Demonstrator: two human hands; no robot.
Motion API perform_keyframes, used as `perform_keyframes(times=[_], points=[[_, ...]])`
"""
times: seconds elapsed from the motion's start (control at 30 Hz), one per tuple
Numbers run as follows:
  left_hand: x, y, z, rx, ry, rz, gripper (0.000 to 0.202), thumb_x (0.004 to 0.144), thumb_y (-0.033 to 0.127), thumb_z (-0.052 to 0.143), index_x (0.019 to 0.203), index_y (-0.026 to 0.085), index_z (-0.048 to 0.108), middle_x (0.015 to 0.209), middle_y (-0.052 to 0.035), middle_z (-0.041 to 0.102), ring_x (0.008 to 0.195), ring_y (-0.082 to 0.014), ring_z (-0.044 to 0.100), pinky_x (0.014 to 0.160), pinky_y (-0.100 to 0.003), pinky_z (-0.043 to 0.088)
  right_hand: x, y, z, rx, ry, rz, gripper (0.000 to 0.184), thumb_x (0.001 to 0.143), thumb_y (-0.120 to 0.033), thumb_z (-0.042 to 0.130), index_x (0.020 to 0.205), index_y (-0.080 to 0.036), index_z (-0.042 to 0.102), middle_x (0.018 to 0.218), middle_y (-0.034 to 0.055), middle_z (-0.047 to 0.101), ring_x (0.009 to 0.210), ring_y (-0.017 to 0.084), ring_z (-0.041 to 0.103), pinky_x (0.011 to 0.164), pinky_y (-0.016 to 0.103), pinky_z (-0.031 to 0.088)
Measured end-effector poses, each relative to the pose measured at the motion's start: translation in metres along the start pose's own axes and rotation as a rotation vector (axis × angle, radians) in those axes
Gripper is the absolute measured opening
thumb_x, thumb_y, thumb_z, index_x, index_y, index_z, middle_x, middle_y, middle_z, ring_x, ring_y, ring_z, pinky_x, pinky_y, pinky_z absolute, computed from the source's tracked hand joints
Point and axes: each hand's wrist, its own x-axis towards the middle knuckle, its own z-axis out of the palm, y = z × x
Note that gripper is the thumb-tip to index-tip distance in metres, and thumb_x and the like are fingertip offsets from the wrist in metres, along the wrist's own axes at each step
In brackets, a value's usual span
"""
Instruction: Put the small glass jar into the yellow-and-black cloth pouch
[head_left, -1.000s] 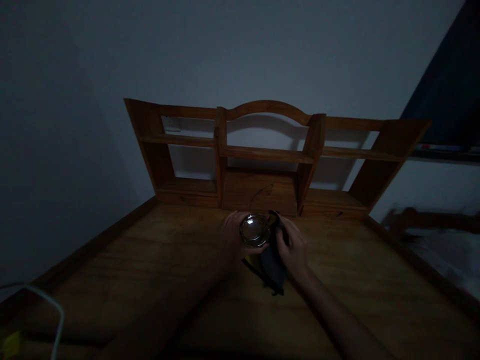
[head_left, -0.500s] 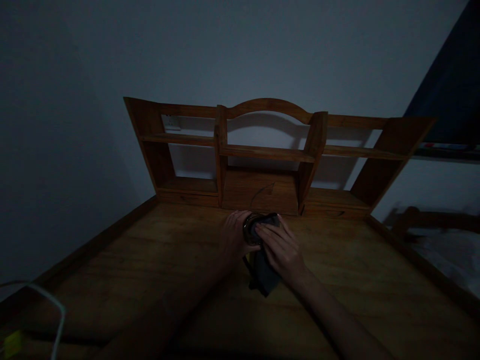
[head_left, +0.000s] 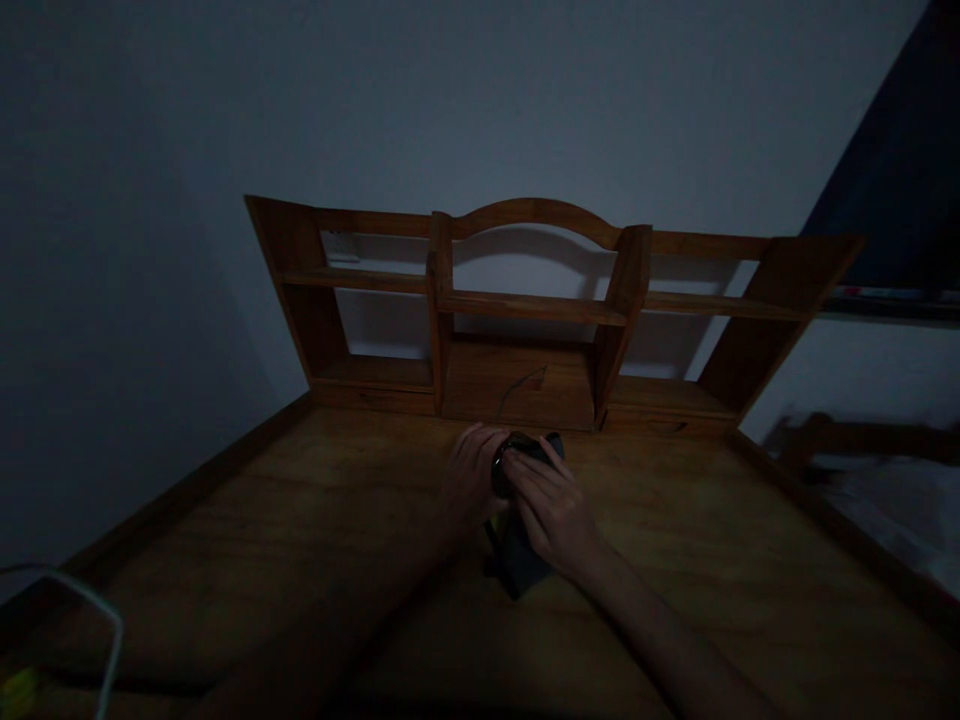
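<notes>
In the dim light my left hand (head_left: 471, 478) is closed round a small round glass object (head_left: 501, 474), held just above the wooden desk (head_left: 300, 540). My right hand (head_left: 551, 505) presses a dark cloth (head_left: 525, 560) over the top of the glass object, with the fingers curled onto it. The cloth hangs down below both hands. Most of the glass is hidden by the cloth and my fingers.
A wooden shelf unit (head_left: 532, 310) with open compartments stands at the back of the desk against the wall. A white cable (head_left: 105, 630) loops at the front left. A raised wooden rim runs along the desk's left and right sides.
The glass object's shiny face was uncovered a second ago. My right hand has moved left with the cloth and now covers it.
</notes>
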Motion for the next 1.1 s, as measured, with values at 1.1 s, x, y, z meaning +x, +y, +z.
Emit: perform_keyframes(times=[1.1], points=[[0.007, -0.011, -0.005, -0.027, -0.041, -0.037, 0.074, 0.070, 0.046, 0.071, 0.132, 0.018, 0.042, 0.124, -0.0119, 0.062, 0.118, -0.0283, 0.057, 0.109, -0.047, 0.039, 0.005, -0.002, -0.011, 0.136, -0.079, 0.065, 0.036, 0.093, -0.008, 0.041, 0.123, -0.021, 0.057, 0.112, 0.0053, 0.070, 0.108, 0.021, 0.063, 0.120, 0.062, 0.006]])
